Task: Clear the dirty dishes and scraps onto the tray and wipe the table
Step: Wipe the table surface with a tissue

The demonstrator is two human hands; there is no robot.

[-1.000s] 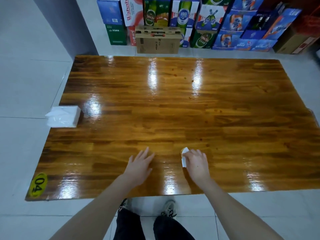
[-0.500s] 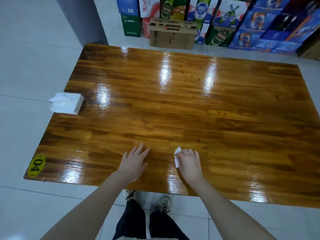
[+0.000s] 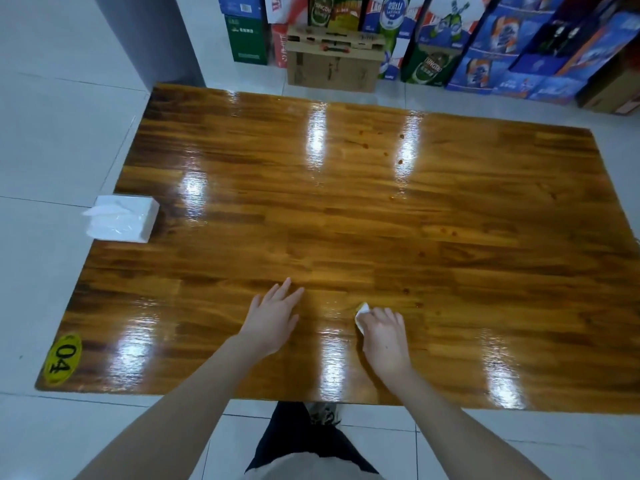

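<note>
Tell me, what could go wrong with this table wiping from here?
1. The tissue under the right hand is small and looks yellowed at its tip, so it may smear grease rather than lift it.
2. Reddish spots dot the far half of the table and could be missed.
3. The tissue pack overhangs the table's left edge, so a sweep that way might knock it off.

tissue mostly hidden under right hand, near-right corner of table cut off
</note>
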